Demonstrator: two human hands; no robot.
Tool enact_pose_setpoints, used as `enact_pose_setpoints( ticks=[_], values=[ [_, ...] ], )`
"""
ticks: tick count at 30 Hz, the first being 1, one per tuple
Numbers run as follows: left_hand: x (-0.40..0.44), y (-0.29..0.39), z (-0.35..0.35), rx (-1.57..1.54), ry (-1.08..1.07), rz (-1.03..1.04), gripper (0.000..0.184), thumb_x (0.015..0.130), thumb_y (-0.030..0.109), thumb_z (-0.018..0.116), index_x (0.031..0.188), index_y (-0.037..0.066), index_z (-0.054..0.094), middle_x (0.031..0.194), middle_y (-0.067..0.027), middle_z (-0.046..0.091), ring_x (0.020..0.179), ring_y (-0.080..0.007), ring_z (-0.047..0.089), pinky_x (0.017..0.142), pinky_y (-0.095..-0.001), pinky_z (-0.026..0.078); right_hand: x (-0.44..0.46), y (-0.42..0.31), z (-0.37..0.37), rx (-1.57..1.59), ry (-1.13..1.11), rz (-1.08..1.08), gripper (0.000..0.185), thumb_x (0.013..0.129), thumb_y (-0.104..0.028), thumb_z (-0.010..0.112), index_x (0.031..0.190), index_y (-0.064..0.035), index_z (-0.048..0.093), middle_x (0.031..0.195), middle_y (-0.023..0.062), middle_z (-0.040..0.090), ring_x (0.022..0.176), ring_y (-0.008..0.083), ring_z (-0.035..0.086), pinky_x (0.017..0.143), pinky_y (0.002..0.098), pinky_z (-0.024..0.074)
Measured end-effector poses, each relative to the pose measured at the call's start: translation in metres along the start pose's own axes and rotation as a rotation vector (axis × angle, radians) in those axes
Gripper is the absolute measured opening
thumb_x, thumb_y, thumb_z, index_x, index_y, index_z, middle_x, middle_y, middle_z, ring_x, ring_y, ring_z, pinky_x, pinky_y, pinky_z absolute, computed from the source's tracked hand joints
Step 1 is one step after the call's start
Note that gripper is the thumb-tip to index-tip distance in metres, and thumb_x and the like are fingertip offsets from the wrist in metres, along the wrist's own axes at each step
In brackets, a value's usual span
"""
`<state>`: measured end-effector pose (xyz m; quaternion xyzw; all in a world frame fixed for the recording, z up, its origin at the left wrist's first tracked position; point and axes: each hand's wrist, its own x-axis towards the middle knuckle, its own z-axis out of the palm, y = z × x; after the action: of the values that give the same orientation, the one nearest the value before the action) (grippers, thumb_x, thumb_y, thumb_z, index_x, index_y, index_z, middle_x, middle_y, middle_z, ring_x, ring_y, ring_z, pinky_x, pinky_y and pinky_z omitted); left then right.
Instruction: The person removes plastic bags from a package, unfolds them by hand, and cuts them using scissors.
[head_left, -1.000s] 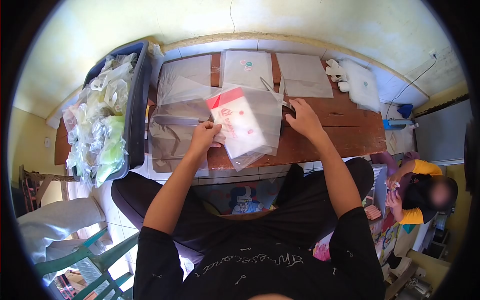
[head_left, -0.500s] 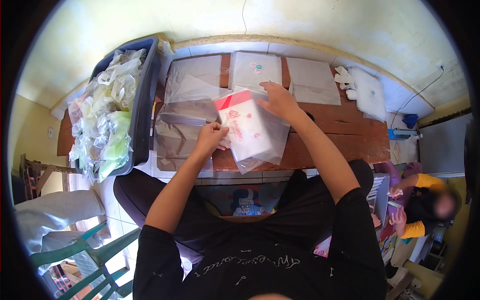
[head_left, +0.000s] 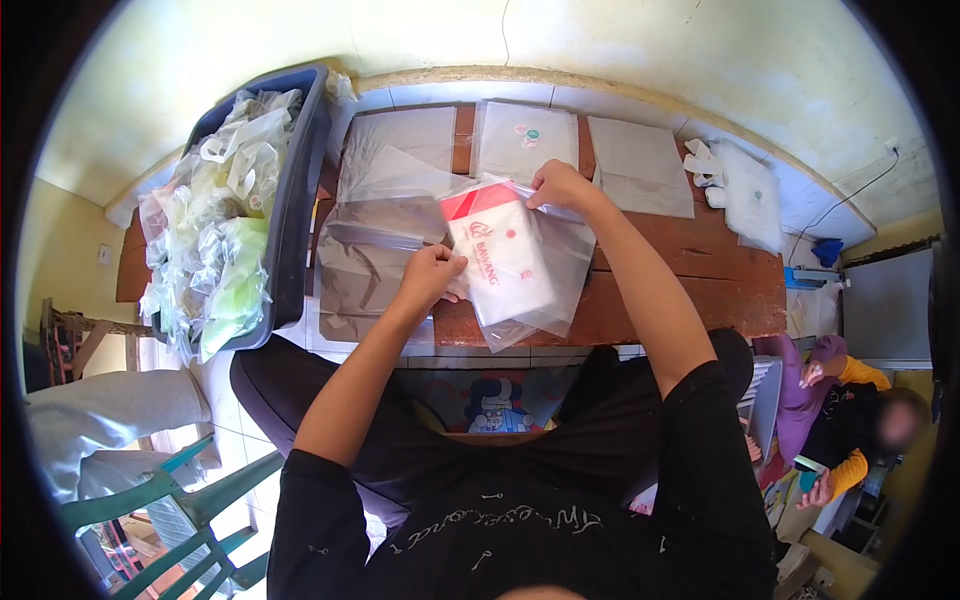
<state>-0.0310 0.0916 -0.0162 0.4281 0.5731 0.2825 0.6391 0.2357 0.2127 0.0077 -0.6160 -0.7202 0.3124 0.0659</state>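
the left hand pinches the left long edge of a white packet with a red band, and the right hand presses thumb and finger together on a clear bag near the packet's far right corner. the packet lies between the hands, closer to the left, its long axis running near to far and leaning slightly left; whether it sits inside the bag, i cannot tell. around them, plastic sheets lie on a wooden table, beside a dark tub.

Bright wall beyond right hand, ledge fisheye-curved; floor glaring below-left of left hand; corners black.
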Motion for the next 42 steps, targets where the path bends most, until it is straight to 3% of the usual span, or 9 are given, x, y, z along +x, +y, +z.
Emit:
enact_pose_setpoints(
  ticks=[8, 12, 14, 24, 27, 30, 32, 35, 42],
  values=[
    [-0.006, 0.018, -0.004, 0.106, -0.093, -0.001, 0.018, 0.092, 0.019, 0.065, 0.09, 0.002, 0.061, 0.077, -0.0073, 0.067, 0.058, -0.013, 0.063, 0.049, -0.025, 0.053, -0.033, 0.009, -0.024, 0.366, -0.11, 0.102, 0.014, 0.077, -0.011, 0.075, 0.086, 0.0005, 0.073, 0.07, 0.004, 0.066, 0.062, 0.0111, 0.057, 0.056, 0.0283, 0.0447],
    [-0.005, 0.03, -0.01, 0.181, -0.114, 0.064, 0.018, 0.092, 0.019, 0.065, 0.089, 0.002, 0.061, 0.075, -0.0078, 0.067, 0.057, -0.013, 0.064, 0.048, -0.0246, 0.052, -0.046, 0.011, -0.028, 0.496, -0.138, 0.129, 0.012, 0.075, -0.008, 0.076, 0.082, 0.0018, 0.072, 0.071, 0.006, 0.067, 0.059, 0.0125, 0.057, 0.053, 0.0289, 0.0441],
    [0.004, 0.035, -0.019, 0.211, -0.044, 0.152, 0.019, 0.09, 0.016, 0.066, 0.089, -0.002, 0.062, 0.073, -0.0103, 0.068, 0.053, -0.0164, 0.065, 0.043, -0.0269, 0.05, -0.051, 0.008, -0.022, 0.55, -0.065, 0.101, 0.011, 0.079, -0.01, 0.073, 0.081, 0.0007, 0.071, 0.069, 0.0026, 0.065, 0.055, 0.0075, 0.052, 0.051, 0.0217, 0.0412],
    [0.002, 0.06, -0.031, 0.245, 0.082, 0.139, 0.023, 0.09, 0.021, 0.067, 0.09, -0.001, 0.062, 0.072, -0.012, 0.068, 0.049, -0.0179, 0.064, 0.044, -0.0284, 0.049, -0.043, 0.005, -0.006, 0.745, -0.099, 0.15, 0.01, 0.084, -0.006, 0.07, 0.088, 0.0013, 0.065, 0.078, 0.008, 0.068, 0.066, 0.0139, 0.067, 0.059, 0.0256, 0.0532],
    [0.008, 0.059, -0.031, 0.35, 0.187, 0.284, 0.025, 0.09, 0.024, 0.067, 0.092, 0.0, 0.063, 0.075, -0.0111, 0.068, 0.055, -0.0163, 0.066, 0.053, -0.029, 0.052, -0.042, 0.005, -0.004, 0.882, -0.05, 0.176, 0.01, 0.083, -0.004, 0.072, 0.088, 0.0026, 0.066, 0.079, 0.0093, 0.068, 0.068, 0.0155, 0.069, 0.06, 0.0288, 0.0546],
    [0.015, 0.05, -0.026, 0.008, 0.218, 0.256, 0.028, 0.091, 0.03, 0.068, 0.095, 0.003, 0.064, 0.082, -0.0095, 0.069, 0.071, -0.0153, 0.068, 0.064, -0.0287, 0.054, -0.04, 0.007, 0.002, 0.914, -0.004, 0.232, 0.011, 0.083, -0.005, 0.072, 0.088, 0.0023, 0.065, 0.08, 0.0099, 0.068, 0.067, 0.0153, 0.068, 0.06, 0.0276, 0.0547],
    [0.019, 0.042, -0.025, -0.27, 0.215, 0.083, 0.031, 0.091, 0.034, 0.069, 0.099, 0.005, 0.065, 0.09, -0.0077, 0.069, 0.082, -0.0146, 0.067, 0.071, -0.0283, 0.053, -0.036, 0.014, 0.012, 0.998, 0.043, 0.235, 0.011, 0.082, -0.004, 0.072, 0.087, 0.0032, 0.065, 0.078, 0.0099, 0.068, 0.066, 0.0156, 0.068, 0.059, 0.0266, 0.0542],
    [0.01, 0.04, -0.019, -0.457, 0.128, 0.038, 0.036, 0.091, 0.037, 0.069, 0.104, 0.004, 0.065, 0.093, -0.007, 0.07, 0.083, -0.0149, 0.066, 0.073, -0.0278, 0.053, -0.034, 0.02, 0.02, 1.049, 0.107, 0.255, 0.011, 0.082, -0.003, 0.072, 0.085, 0.0038, 0.064, 0.077, 0.0104, 0.067, 0.065, 0.016, 0.068, 0.056, 0.026, 0.0537],
    [0.008, 0.024, -0.008, -0.305, 0.095, -0.045, 0.031, 0.091, 0.03, 0.069, 0.103, 0.002, 0.067, 0.094, -0.0077, 0.071, 0.083, -0.0143, 0.068, 0.069, -0.0271, 0.052, -0.035, 0.016, 0.025, 1.209, 0.2, 0.268, 0.008, 0.082, 0.001, 0.07, 0.083, 0.0057, 0.064, 0.077, 0.0117, 0.066, 0.064, 0.0174, 0.067, 0.054, 0.0267, 0.055]
  ],
)
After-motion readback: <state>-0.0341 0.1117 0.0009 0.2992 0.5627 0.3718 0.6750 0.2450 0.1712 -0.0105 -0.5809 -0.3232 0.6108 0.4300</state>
